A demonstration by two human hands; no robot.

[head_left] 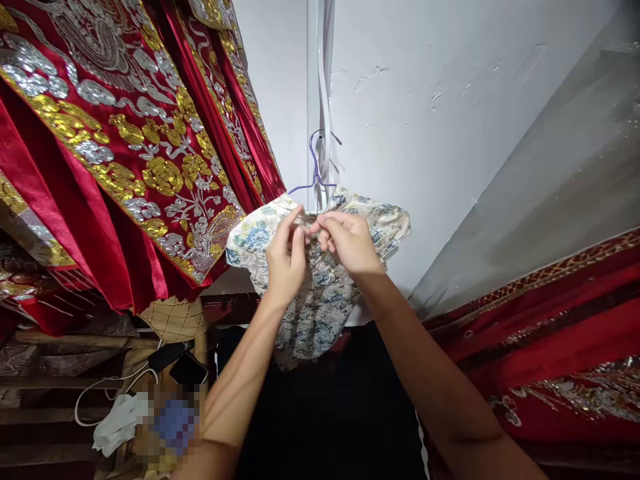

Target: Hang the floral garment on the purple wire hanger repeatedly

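A small cream garment with a blue floral pattern (320,300) hangs on a purple wire hanger (315,167), hooked on a white pipe (316,87) against the wall. My left hand (286,257) pinches the fabric at the collar. Just to its right, my right hand (347,241) pinches the same collar spot, fingertips nearly meeting the left ones. Both arms reach up from below.
Red robes with gold and silver embroidery (125,147) hang at the left. More red embroidered cloth (560,333) lies at the right under a grey sloping wall. Low left, a wooden shelf holds a phone (187,369), white cable and white cloth.
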